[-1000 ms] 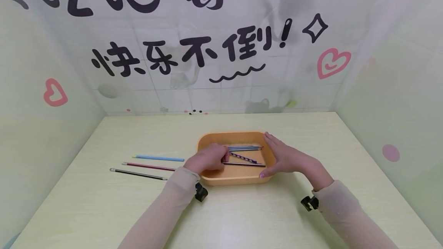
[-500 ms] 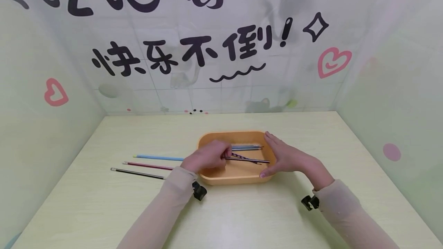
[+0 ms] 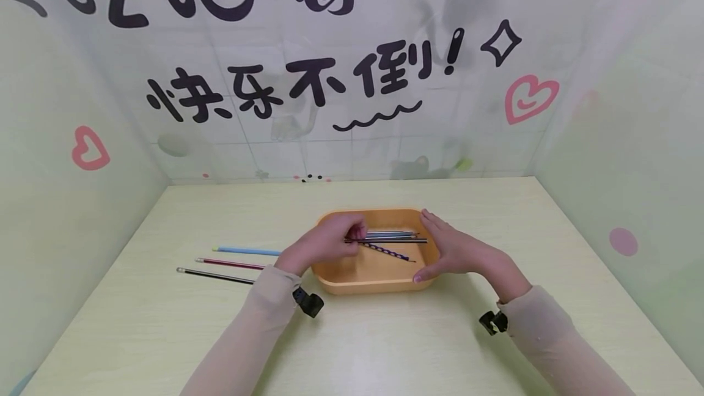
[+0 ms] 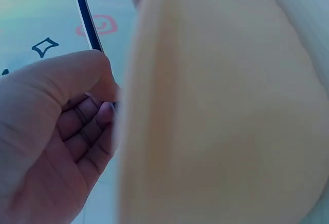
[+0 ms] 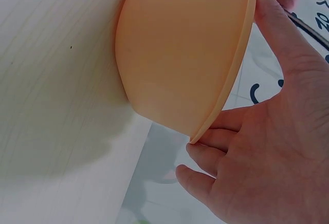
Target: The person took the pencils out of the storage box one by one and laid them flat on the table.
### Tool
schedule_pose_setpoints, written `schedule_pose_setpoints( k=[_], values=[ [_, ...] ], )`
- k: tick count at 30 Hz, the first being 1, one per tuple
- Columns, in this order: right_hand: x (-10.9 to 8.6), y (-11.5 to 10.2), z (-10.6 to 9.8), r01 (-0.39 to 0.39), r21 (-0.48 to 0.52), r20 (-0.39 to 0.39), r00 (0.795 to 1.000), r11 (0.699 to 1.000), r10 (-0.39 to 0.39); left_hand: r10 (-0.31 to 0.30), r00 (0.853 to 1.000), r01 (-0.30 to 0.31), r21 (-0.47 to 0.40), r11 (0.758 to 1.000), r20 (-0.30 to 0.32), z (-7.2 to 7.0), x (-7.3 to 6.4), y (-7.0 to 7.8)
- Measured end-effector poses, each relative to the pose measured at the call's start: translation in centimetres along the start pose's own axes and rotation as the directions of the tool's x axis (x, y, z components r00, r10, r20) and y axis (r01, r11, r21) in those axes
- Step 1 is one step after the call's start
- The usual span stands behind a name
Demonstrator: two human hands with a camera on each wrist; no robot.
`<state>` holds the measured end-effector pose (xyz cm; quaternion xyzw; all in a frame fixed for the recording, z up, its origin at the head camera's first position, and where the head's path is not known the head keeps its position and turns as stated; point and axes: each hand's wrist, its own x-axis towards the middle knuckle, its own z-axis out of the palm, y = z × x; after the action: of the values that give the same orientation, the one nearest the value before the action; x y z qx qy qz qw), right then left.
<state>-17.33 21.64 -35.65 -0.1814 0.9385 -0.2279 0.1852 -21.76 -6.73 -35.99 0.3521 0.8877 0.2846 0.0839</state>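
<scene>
Presently, we find the left hand (image 3: 334, 237) pinching a dark pencil (image 3: 397, 241) over the orange tray (image 3: 374, 288). Its long axis parallels the tray's long sides, one end toward the tray's right end. Below, a patterned purple pencil (image 3: 392, 253) lies aslant inside the tray. We note the right hand (image 3: 458, 250), fingers extended, touching the tray's right-end rim.

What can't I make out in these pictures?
Head view: the right ends of the blue pencil, red pencil and black pencil, behind the left arm.
Head view: the left ends of the bluish pencils, behind the left hand.
Left wrist view: the dark pencil's top, cut off by the upper edge.
Any print on the pencils: too small in the head view.
</scene>
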Motion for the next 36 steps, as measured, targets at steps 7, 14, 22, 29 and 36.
schedule_pose_setpoints(
  k=[7, 14, 22, 29, 36],
  values=[
    [0.0, -0.2, -0.1, -0.006, -0.002, 0.003, 1.000, 1.000, 0.006, 0.049, 0.998, -0.050, -0.023, 0.998, -0.044, -1.2, -1.0, 0.9],
    [0.0, -0.2, 0.0, -0.003, 0.004, 0.001, 1.000, 1.000, 0.003, 0.093, 0.993, -0.094, -0.003, 0.996, -0.077, -2.2, -2.3, 1.3],
    [-0.1, 0.1, 0.1, 0.008, 0.005, -0.004, 1.000, 1.000, -0.008, 0.101, 0.988, -0.095, 0.058, 0.994, -0.116, -3.7, -4.2, 1.5],
    [-0.1, 0.1, 0.1, 0.010, -0.003, -0.009, 1.000, 1.000, -0.010, 0.095, 0.984, -0.078, 0.120, 0.990, -0.150, -5.1, -6.2, 1.1],
    [-0.1, 0.1, 0.0, 0.003, 0.004, -0.006, 1.000, 1.000, -0.003, 0.074, 0.977, -0.043, 0.154, 0.987, -0.199, -6.1, -8.6, 0.1]
  ],
)
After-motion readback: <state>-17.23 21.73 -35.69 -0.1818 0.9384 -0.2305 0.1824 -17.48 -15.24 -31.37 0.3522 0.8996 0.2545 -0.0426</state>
